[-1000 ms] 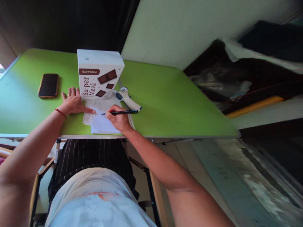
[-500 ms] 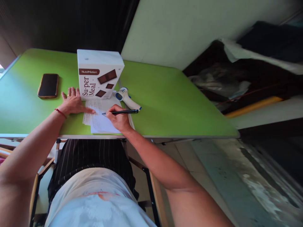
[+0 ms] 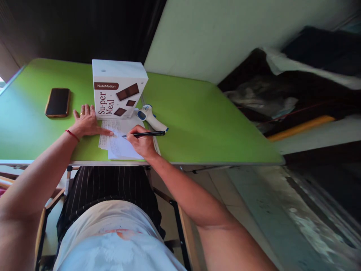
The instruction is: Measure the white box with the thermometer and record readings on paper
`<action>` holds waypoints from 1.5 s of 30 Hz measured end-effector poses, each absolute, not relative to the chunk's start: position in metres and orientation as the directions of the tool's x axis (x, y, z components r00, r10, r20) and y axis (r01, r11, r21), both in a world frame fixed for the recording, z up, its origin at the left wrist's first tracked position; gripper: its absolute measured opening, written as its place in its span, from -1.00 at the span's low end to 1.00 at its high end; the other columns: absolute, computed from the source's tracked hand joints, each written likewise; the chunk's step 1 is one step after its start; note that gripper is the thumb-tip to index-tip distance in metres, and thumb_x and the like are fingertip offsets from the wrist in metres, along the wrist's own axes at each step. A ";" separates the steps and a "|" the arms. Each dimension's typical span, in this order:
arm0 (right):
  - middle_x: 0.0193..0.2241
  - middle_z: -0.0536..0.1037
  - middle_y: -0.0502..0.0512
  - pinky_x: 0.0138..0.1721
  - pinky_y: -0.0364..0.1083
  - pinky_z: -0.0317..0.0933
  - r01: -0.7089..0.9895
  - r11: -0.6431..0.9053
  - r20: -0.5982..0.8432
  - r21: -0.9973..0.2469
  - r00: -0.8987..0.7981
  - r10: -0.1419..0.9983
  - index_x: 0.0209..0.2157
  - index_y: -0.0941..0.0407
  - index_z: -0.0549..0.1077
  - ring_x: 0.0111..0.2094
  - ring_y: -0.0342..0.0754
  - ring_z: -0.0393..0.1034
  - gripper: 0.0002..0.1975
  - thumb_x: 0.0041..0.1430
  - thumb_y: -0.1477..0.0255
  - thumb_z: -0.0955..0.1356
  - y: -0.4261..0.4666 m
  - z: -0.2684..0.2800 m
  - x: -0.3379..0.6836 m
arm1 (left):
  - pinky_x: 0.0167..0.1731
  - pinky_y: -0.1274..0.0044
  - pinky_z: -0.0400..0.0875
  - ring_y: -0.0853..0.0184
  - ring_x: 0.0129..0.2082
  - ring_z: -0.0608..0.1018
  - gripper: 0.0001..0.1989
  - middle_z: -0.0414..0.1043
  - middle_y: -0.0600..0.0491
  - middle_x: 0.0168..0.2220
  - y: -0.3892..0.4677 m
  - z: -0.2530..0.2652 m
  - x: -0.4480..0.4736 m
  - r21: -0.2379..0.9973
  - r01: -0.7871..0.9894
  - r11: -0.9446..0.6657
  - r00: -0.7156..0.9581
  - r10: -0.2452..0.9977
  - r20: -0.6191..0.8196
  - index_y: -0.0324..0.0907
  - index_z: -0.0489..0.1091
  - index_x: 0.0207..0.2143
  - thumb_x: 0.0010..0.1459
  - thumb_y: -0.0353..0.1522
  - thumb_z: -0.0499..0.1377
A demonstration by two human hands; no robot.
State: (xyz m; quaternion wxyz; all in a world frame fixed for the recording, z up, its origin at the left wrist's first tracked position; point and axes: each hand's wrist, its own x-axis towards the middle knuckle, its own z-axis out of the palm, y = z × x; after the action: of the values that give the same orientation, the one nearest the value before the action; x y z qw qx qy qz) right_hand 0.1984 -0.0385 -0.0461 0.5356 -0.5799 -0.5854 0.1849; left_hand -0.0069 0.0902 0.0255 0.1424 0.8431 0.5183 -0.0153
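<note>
My right hand (image 3: 141, 143) grips a black pen (image 3: 149, 133), its tip at the white paper (image 3: 124, 148). Rows of small dark marks cover the paper's left part; I cannot read them. Under its left edge lies another sheet with printed or written marks (image 3: 103, 141). My left hand (image 3: 87, 122) rests flat with fingers spread, thumb on the paper and the other fingers on the table beside a white box (image 3: 98, 101). The box stands upright at the paper's far edge, labelled "NutriMotion Su-per Meal". Right of it lies a white and blue infrared thermometer (image 3: 153, 119).
A dark phone with a brown case edge (image 3: 58, 102) lies at the left on the green table (image 3: 203, 124). Behind the table are a dark panel (image 3: 84, 30) and a pale wall (image 3: 191, 41). A shelf with bags and cloth (image 3: 265, 94) stands at the right.
The pen tip has shifted very slightly to the right on the paper. My left hand, the box, the phone and the thermometer stay where they were.
</note>
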 end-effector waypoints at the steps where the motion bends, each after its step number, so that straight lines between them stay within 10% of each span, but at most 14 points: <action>1: -0.55 0.42 -0.09 -0.36 -0.08 0.34 0.478 0.261 0.414 -0.838 0.247 0.876 -0.48 -0.01 0.34 -0.47 -0.07 0.34 -0.76 0.17 0.29 0.44 -0.038 -0.046 0.198 | 0.56 -0.20 -0.36 -0.31 0.68 -0.26 0.73 -0.39 -0.49 0.67 0.091 0.025 -0.007 0.222 0.879 -0.422 0.462 0.869 -0.178 -0.40 -0.36 0.66 -0.18 0.42 0.38; 19: -0.47 0.54 -0.02 -0.33 -0.05 0.40 0.517 0.325 0.503 -0.792 0.251 0.827 -0.37 -0.01 0.43 -0.43 -0.02 0.42 -0.74 0.33 0.14 0.39 -0.043 -0.045 0.199 | 0.56 -0.20 -0.37 -0.30 0.68 -0.28 0.70 -0.40 -0.43 0.68 0.093 0.024 -0.009 0.235 0.877 -0.420 0.463 0.869 -0.173 -0.28 -0.40 0.68 -0.17 0.42 0.38; 29: -0.17 0.74 0.20 0.03 0.14 0.53 0.815 0.358 0.558 -0.456 -0.052 0.828 -0.14 0.00 0.63 -0.09 0.19 0.65 -0.78 0.52 0.30 0.33 -0.060 -0.033 0.251 | 0.55 -0.22 -0.37 -0.36 0.67 -0.31 0.70 -0.42 -0.43 0.68 0.092 0.023 -0.008 0.241 0.873 -0.425 0.470 0.864 -0.179 -0.27 -0.40 0.68 -0.17 0.42 0.38; 35: 0.25 0.65 0.32 0.37 0.33 0.41 0.754 0.447 0.385 -0.481 -0.276 0.880 0.04 -0.03 0.53 0.39 0.37 0.45 -0.32 0.02 -0.05 0.70 -0.082 -0.039 0.251 | 0.55 -0.21 -0.37 -0.39 0.67 -0.28 0.71 -0.42 -0.44 0.68 0.094 0.020 -0.009 0.229 0.873 -0.431 0.472 0.864 -0.174 -0.23 -0.39 0.68 -0.19 0.47 0.35; 45: 0.36 0.57 0.32 0.47 0.43 0.28 0.749 0.444 0.333 -0.492 -0.309 0.891 0.13 -0.04 0.53 0.49 0.37 0.32 -0.35 0.13 0.04 0.69 -0.079 -0.040 0.250 | 0.57 -0.20 -0.37 -0.34 0.68 -0.29 0.64 -0.37 -0.40 0.69 0.088 0.027 -0.006 0.216 0.897 -0.385 0.421 0.893 -0.156 -0.26 -0.30 0.68 -0.13 0.41 0.38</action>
State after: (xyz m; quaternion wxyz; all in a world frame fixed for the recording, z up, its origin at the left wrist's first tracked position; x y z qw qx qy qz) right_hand 0.2498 -0.0789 -0.0399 0.2875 -0.5127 -0.7996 0.1233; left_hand -0.0061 0.0880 0.0270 0.1344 0.8322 0.5379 -0.0071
